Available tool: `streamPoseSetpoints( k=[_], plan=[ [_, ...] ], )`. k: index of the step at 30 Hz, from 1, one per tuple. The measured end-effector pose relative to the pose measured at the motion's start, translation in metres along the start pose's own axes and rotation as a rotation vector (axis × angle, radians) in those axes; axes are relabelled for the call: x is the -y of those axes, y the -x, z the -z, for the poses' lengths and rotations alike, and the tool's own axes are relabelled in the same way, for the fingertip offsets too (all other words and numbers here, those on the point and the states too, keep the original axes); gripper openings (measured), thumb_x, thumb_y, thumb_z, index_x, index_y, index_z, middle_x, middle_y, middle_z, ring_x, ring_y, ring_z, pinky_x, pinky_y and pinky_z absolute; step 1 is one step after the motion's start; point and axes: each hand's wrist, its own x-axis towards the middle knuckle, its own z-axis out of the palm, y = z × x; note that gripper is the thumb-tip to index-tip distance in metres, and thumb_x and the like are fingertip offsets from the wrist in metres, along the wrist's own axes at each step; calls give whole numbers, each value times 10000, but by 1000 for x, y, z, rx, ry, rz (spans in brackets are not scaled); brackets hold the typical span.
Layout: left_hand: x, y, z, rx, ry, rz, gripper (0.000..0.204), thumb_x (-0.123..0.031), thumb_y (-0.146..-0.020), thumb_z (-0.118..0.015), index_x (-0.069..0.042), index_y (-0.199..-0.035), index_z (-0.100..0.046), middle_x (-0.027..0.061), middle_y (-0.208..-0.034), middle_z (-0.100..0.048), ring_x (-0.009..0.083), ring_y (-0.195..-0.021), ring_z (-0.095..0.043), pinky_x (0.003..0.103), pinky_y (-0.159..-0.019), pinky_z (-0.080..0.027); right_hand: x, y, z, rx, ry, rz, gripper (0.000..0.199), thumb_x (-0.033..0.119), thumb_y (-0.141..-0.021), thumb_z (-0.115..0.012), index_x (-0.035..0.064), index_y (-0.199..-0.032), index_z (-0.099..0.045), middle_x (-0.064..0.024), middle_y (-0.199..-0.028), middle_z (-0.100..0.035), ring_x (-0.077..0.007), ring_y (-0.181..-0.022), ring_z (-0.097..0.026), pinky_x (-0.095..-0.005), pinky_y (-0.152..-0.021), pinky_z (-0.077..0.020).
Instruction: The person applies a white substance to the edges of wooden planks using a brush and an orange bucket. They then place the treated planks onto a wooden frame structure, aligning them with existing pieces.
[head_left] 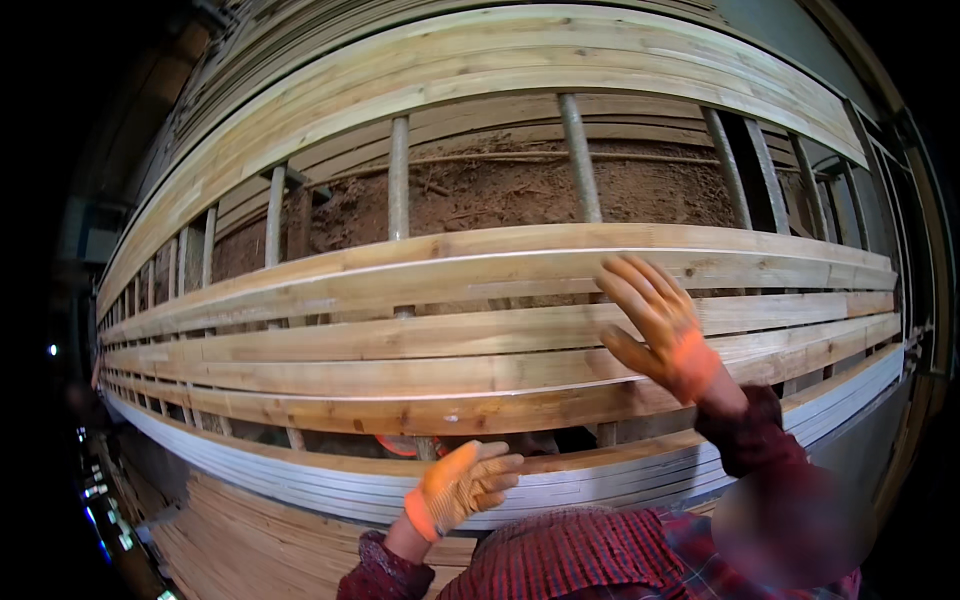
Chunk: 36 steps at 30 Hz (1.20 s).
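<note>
Long pale wooden boards [470, 378] lie side by side across metal rollers, with narrow gaps between some of them. My right hand [648, 325], in an orange work glove, is over the middle boards with its fingers stretched out and thumb apart. Whether it touches the wood I cannot tell. Closer to me, my left hand [465, 487], gloved the same way, is at the near white-edged stack of boards [600, 487]. Its fingers are apart and a little bent, and nothing shows in them.
Beyond the rollers [398, 180] lies a broad row of joined boards [500, 55]. Brown sawdust-like debris [480, 195] covers the ground beneath. More planks [270, 540] are stacked at lower left. A metal frame [890, 200] stands at the right end.
</note>
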Motion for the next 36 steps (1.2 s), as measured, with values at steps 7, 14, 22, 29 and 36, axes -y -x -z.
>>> streamPoseSetpoints(
  k=[7,14,22,29,36],
  plan=[
    [6,-11,-19,-16,199,-16,666,-400,-1064,-552,-48,-1587,-335,209,-1553,-474,322,-1224,-642,405,-950,-605,-9,-8,-59,182,60,-222,865,553,-876,-662,38,-1536,-444,-219,-1601,-424,-379,-1515,-359,-504,-1284,-190],
    [-1,-39,-19,-6,291,-135,423,-274,-1059,-558,0,-1379,-528,185,-1374,-607,335,-1237,-640,443,-974,-600,27,70,-75,207,-98,-16,821,538,-899,-654,107,-1563,-434,-165,-1641,-384,-364,-1540,-330,-573,-1272,-197],
    [-36,-57,-23,2,263,-125,264,-191,-1041,-570,2,-1213,-626,170,-1138,-739,329,-1054,-739,436,-814,-664,-4,66,-81,111,104,267,900,446,-696,-799,297,-1527,-487,-80,-1603,-446,-333,-1490,-404,-686,-1209,-256],
    [-184,-131,-50,118,-69,-316,179,-210,-1012,-601,-50,-1084,-633,182,-1073,-745,360,-964,-762,451,-713,-687,-82,-72,-57,164,320,61,995,421,-625,-822,227,-1539,-479,-117,-1622,-413,-356,-1526,-342,-660,-1218,-225],
    [-296,-185,-89,85,-63,-287,313,-273,-1030,-551,10,-1160,-588,219,-1069,-743,319,-938,-766,392,-729,-689,-133,-164,-29,424,356,-28,1206,665,-628,-864,185,-1619,-373,-130,-1679,-330,-354,-1576,-237,-593,-1270,-156]
  ],
)
